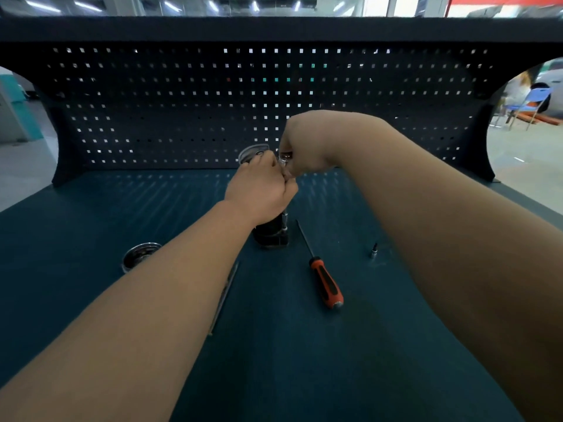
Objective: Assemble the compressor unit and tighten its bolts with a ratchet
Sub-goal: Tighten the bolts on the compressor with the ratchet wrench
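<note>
Bolt-tightening, mid blue counter.
My left grip clamps the black boxy compressor unit; my right grip pinches the chrome ratchet. I'd keep it square.

Both arms reach forward, left hand and right hand curled, touching.

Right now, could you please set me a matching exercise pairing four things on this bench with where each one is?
Things: 1 screwdriver; 2 socket bit; 3 nearer steel bowl; 4 compressor unit.
Places: A gripped by the left hand, below the ratchet the right hand holds; B partly behind the left forearm; C lying just right of the unit; D standing upright, farthest right.
Pairs: 1-C, 2-D, 3-B, 4-A.
</note>
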Available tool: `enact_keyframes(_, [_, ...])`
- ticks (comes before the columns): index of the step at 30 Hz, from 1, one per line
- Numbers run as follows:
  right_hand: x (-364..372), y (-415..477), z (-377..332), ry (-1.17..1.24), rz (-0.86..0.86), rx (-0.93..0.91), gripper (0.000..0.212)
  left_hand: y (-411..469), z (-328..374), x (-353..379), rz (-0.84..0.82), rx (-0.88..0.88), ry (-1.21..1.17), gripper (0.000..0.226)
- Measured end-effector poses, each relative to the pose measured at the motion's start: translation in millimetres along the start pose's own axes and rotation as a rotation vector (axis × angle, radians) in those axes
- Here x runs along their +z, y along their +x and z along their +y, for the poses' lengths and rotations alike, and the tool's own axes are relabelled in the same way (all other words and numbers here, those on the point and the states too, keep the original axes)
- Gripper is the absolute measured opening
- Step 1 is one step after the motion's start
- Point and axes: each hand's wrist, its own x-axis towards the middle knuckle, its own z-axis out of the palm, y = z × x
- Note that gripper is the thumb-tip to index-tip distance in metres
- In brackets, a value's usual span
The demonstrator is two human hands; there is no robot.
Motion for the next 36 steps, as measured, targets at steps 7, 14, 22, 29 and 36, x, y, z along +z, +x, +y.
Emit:
enact_keyframes(7, [3.5,10.0,-13.6,-0.002,0.014,0.137,0.035,-3.9,4.6,0.0,0.082,-0.016,-0.011,0.048])
enact_keyframes(14, [2.0,11.8,-13.6,0.012,-0.04,0.085,0.04,-2.0,3.4,3.7,0.111,-0.02,0.066,0.038])
enact_keyframes(22, [-2.3,9.8,-1.8,-0.14,-0.02,-0.105,0.022,0.8,0.0,5.5,0.088,-0.038,-0.04,0.035])
enact_keyframes(29, [4.1,11.1,-0.5,0.024,0.04,0.068,0.031,-0.7,2.0,8.1,0.094,-0.038,-0.029,0.048])
enact_keyframes(36, [10.1,13.5,-15.6,0.051,0.028,0.129,0.041,-1.9,2.8,2.6,0.083,-0.098,-0.025,0.034])
